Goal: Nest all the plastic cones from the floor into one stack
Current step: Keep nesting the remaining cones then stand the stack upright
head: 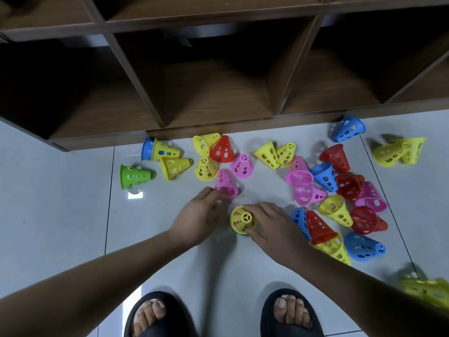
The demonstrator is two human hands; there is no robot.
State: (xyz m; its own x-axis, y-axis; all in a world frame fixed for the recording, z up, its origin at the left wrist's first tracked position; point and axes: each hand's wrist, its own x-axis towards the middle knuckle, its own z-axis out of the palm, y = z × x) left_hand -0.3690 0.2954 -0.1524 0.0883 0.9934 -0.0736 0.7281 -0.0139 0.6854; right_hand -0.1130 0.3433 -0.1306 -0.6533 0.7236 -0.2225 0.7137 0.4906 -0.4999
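Your right hand [272,224] has its fingers and thumb curled round a yellow perforated plastic cone [243,219], narrow spoked tip turned up toward you. It sits low, straight ahead of your feet, though you cannot tell whether its rim rests on the pale tiled floor [60,215] or hangs just above it. Your left hand [202,215] is just beside it, fingers loosely bent, their tips at the wide rim of a pink perforated plastic cone [227,184] that lies tilted. Whether they grip it or merely touch it cannot be told. The other cones lie loose on the tiles ahead and to your right — yellow, red, pink and blue, some upright, many on their sides and touching. A green cone [134,176] lies alone at the far left. A brown wooden cubby shelf [218,93] runs along the far edge of the floor, and your black slide sandals [158,317] show at the bottom.
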